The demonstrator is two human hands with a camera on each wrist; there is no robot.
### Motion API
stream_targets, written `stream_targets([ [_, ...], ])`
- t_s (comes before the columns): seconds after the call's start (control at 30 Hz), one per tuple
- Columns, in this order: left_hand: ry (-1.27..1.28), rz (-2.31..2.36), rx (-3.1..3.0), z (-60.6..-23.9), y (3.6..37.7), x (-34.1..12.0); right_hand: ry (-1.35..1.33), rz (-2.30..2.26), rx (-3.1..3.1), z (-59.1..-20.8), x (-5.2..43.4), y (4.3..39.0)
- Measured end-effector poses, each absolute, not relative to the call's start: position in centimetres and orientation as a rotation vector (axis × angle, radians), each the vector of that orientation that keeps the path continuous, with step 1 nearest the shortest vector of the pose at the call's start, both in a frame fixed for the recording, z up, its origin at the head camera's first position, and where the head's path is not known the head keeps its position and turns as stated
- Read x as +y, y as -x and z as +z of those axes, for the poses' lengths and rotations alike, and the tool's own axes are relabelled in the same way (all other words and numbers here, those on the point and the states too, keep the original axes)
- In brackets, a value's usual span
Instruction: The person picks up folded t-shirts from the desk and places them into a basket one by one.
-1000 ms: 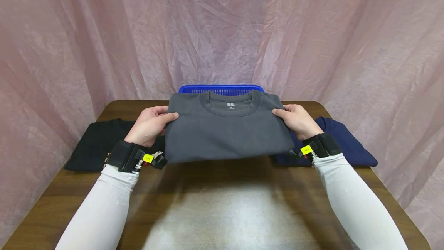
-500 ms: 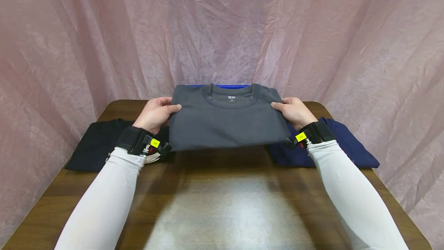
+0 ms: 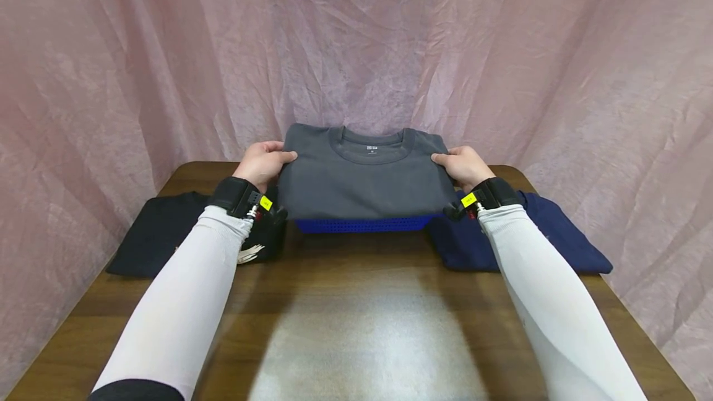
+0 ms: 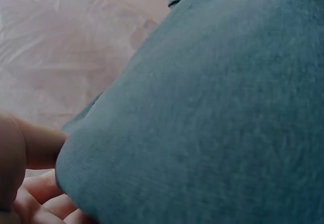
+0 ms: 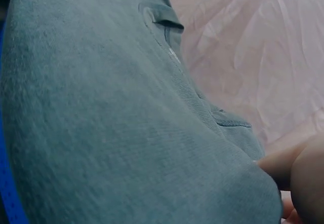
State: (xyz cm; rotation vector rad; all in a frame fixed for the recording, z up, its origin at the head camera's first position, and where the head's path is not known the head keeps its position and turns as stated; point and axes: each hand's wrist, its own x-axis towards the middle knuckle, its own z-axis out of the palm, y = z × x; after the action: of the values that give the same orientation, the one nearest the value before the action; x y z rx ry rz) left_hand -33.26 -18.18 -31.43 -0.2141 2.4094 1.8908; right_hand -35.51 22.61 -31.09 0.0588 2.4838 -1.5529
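A folded grey T-shirt (image 3: 364, 184) is held up by its two sides, collar toward the back. My left hand (image 3: 262, 163) pinches its left edge, thumb on top and fingers beneath. On the right edge, my right hand (image 3: 463, 166) pinches it the same way. Below the shirt shows the front wall of a blue plastic basket (image 3: 362, 226); the shirt hides the rest of it. Both wrist views are mostly filled by the shirt's cloth, with the left thumb (image 4: 38, 145) and right thumb (image 5: 281, 163) at its edges.
A folded black T-shirt (image 3: 150, 228) with a pale print lies on the wooden table (image 3: 356, 327) at left. At right lies a folded navy T-shirt (image 3: 557, 234). A pink curtain (image 3: 356, 36) hangs behind the table.
Both hands have carried the grey T-shirt farther away over the basket. The basket's back rim, visible before, is now covered, and its front wall has come into view below the shirt.
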Motion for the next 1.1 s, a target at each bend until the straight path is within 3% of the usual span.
stream_targets([
  [0.37, 0.325, 1.894, 2.394, -31.2, 34.8, -17.3, -0.137, -1.515, 2.532, -31.1, 21.7, 37.1],
  [0.67, 0.229, 1.902, 2.398, -31.8, 34.6, -16.2, -0.164, -1.648, 2.419, -31.9, 20.3, 36.7],
  [1.1, 0.114, 1.862, 2.385, -31.7, 33.7, -17.6, -0.121, -1.701, 2.428, -32.0, 23.5, 35.7],
])
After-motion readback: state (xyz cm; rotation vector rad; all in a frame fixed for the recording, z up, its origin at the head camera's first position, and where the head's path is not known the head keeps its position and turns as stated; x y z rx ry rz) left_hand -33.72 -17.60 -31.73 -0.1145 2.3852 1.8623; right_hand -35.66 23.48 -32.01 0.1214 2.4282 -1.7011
